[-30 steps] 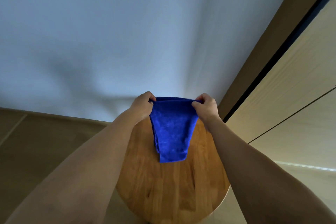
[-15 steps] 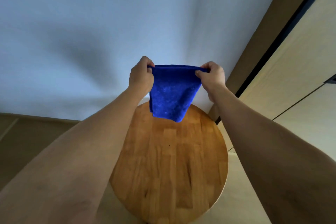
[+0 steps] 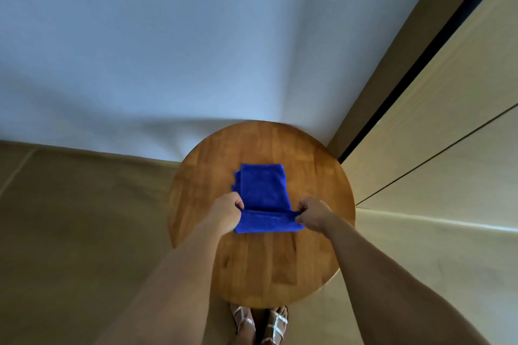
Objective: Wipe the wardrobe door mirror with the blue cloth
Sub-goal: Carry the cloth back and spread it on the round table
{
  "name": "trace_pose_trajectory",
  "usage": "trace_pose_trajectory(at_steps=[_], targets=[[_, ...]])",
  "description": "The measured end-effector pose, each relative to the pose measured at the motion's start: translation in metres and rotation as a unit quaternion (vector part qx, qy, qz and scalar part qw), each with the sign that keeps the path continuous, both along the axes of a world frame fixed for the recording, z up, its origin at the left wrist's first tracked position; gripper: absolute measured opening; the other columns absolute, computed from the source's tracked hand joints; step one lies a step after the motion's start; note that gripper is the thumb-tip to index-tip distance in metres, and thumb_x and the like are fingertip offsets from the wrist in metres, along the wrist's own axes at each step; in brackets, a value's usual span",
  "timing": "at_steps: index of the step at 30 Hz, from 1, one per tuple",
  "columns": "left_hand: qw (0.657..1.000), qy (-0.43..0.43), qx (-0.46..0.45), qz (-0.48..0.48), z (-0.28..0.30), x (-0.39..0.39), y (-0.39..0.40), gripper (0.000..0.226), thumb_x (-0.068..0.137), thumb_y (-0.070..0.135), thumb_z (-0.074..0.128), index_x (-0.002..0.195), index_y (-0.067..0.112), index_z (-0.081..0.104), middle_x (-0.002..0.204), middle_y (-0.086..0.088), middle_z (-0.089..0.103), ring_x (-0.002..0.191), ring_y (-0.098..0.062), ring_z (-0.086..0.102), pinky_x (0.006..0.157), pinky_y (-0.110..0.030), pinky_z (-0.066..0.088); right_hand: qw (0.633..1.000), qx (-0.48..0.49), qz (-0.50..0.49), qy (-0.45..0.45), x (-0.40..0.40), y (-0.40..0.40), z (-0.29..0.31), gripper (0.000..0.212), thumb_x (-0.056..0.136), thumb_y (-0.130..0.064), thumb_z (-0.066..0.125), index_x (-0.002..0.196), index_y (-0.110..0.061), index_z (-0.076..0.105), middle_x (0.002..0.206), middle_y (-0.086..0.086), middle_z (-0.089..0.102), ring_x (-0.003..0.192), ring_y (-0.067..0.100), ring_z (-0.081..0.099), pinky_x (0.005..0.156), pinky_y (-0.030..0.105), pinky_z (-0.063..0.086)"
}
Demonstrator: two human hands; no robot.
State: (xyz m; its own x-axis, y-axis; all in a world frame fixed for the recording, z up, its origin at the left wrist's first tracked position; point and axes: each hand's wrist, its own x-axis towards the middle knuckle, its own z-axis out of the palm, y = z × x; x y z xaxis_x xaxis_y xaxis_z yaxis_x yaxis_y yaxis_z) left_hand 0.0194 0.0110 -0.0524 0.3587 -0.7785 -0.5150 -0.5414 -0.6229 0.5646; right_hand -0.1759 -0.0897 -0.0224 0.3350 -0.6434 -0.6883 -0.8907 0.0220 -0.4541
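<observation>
Lowering blue cloth onto round table, both hands still pinching

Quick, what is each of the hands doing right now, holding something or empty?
Left hand: closed, pinching the left end of the blue cloth on the round wooden table.
Right hand: closed, pinching the cloth's right end.

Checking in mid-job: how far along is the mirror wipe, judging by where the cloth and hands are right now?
Early. Done: nothing on the mirror; no mirror surface shows in this view. In hand: the blue cloth lies on the round wooden table, and the left hand and right hand each pinch a near corner, the near edge turned over as in a fold. Left: lift the cloth, go to the wardrobe door, wipe.
</observation>
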Motion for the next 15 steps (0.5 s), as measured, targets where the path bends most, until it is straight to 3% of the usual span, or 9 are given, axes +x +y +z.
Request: trace_pose_trajectory(at_steps=[4,6,8,11,13,15], targets=[[0.989,0.026,0.129,-0.067,-0.028,-0.014,0.018,0.029,0.089,0.001,0.035,0.086,0.024,0.052,0.09,0.006,0.048,0.084,-0.012,0.049,0.068,-0.023,0.042,0.99,0.091,0.077,0.072,-0.01,0.016,-0.026,0.022,0.085,0.0,0.059,0.072,-0.016,0.051,0.072,0.0,0.049,0.07,0.012,0.048,0.055,0.019,0.037],[0.98,0.044,0.178,-0.08,-0.038,-0.017,0.021,0.029,0.089,0.001,0.032,0.089,0.022,0.053,0.096,0.003,0.048,0.087,-0.016,0.05,0.07,-0.028,0.047,0.979,0.13,0.118,0.1,-0.011,0.017,-0.03,0.009,0.089,-0.007,0.059,0.097,-0.009,0.061,0.086,0.002,0.054,0.078,0.013,0.051,0.065,0.02,0.042],[0.977,0.052,0.195,-0.075,-0.047,-0.014,0.018,0.029,0.088,0.001,0.031,0.089,0.023,0.05,0.101,0.002,0.046,0.087,-0.016,0.05,0.071,-0.029,0.047,0.971,0.163,0.13,0.116,-0.011,0.011,-0.036,0.027,0.091,-0.013,0.058,0.118,-0.007,0.056,0.094,0.001,0.055,0.078,0.012,0.054,0.068,0.023,0.044],[0.989,0.031,0.139,-0.047,-0.058,-0.001,0.003,0.024,0.089,0.005,0.039,0.089,0.028,0.046,0.098,0.006,0.049,0.084,-0.009,0.049,0.071,-0.026,0.042,0.985,0.136,0.075,0.075,-0.003,-0.005,-0.045,0.016,0.09,-0.011,0.058,0.105,-0.008,0.057,0.079,0.0,0.053,0.067,0.011,0.051,0.058,0.02,0.041],[0.998,0.001,0.066,-0.011,-0.062,0.008,-0.013,0.017,0.091,0.01,0.048,0.091,0.028,0.045,0.098,0.006,0.053,0.083,-0.007,0.05,0.069,-0.022,0.039,0.996,0.062,0.039,0.053,0.007,-0.023,-0.053,0.012,0.088,-0.011,0.059,0.099,-0.009,0.06,0.082,0.004,0.055,0.076,0.015,0.052,0.064,0.024,0.041],[0.999,-0.024,0.003,0.034,-0.065,0.015,-0.031,0.015,0.092,0.014,0.051,0.094,0.028,0.046,0.096,0.007,0.054,0.08,-0.006,0.05,0.067,-0.021,0.038,0.998,-0.015,0.021,0.065,0.018,-0.041,-0.056,0.008,0.088,-0.015,0.058,0.095,-0.016,0.06,0.086,0.001,0.058,0.076,0.014,0.054,0.06,0.024,0.042]])
